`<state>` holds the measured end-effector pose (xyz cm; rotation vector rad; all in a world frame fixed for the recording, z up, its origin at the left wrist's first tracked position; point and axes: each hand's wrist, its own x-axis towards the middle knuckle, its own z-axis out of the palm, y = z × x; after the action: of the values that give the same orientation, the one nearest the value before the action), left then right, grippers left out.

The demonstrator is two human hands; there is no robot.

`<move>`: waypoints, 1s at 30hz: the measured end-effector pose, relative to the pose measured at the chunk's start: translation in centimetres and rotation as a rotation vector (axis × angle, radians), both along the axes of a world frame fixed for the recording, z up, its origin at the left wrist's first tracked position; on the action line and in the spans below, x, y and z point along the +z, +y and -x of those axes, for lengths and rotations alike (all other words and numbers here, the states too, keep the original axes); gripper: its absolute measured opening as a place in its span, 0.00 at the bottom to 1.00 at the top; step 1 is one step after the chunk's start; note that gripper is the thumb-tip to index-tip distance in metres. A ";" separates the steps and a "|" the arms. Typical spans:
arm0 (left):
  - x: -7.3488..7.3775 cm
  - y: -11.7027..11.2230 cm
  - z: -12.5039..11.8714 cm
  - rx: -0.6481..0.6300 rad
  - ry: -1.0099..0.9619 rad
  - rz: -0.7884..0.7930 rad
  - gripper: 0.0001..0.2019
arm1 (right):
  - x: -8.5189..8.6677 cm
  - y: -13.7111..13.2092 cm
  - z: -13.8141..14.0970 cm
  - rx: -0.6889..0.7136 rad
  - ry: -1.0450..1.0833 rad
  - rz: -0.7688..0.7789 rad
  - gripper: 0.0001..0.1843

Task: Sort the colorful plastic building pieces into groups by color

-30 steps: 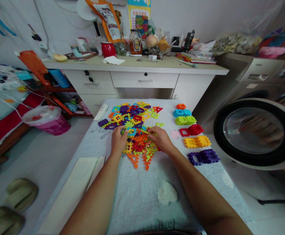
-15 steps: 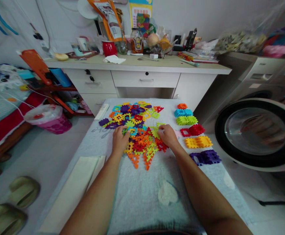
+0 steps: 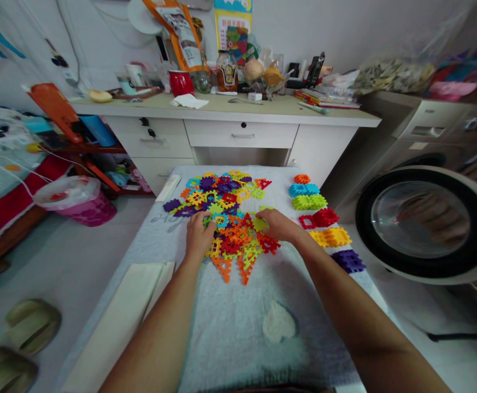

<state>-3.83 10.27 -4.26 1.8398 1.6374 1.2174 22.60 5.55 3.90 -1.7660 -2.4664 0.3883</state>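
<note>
A mixed heap of colourful plastic interlocking building pieces [image 3: 234, 232] lies on the cloth-covered table [image 3: 238, 322]. At its left edge rests my left hand [image 3: 198, 234], thumb and forefinger apart, with small green and blue pieces showing beside them. My right hand [image 3: 278, 225] reaches in from the right, its fingers closed on a lime green piece [image 3: 259, 224]; the fingertips are partly hidden. Sorted rows stand along the table's right side: orange [image 3: 302, 178], blue [image 3: 304, 189], lime green [image 3: 308, 202], red [image 3: 319, 218], yellow [image 3: 330, 237] and purple [image 3: 348, 261].
White flat boards [image 3: 119, 316] lie along the table's left side, and a pale slim box [image 3: 168, 188] sits at the far left corner. Behind stands a white desk [image 3: 238, 112] bearing jars and books. To the right, the washing machine door [image 3: 420, 224] hangs open. A pink bin [image 3: 76, 202] is at left.
My right hand has shifted slightly left, further over the lime green piece. My left hand stays nearly in place. The whole view has moved a little, and my right forearm covers part of the purple row.
</note>
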 end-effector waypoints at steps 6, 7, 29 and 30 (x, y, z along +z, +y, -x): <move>0.1 0.0 -0.1 0.008 -0.010 -0.007 0.12 | 1.8 0.4 -3.4 0.038 -0.014 -0.105 0.28; 0.1 0.0 -0.1 0.010 -0.010 -0.008 0.12 | 2.4 0.6 -4.9 0.021 -0.015 -0.125 0.28; 0.0 0.1 0.2 0.001 0.039 -0.002 0.15 | 1.3 4.8 -22.5 -0.322 -0.219 0.020 0.28; 0.0 0.1 0.2 0.000 0.042 0.003 0.15 | 1.2 4.9 -22.6 -0.323 -0.217 0.018 0.28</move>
<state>-4.05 10.36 -4.28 1.8756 1.6598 1.1839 45.16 10.41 5.12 -2.2730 -2.2477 0.2005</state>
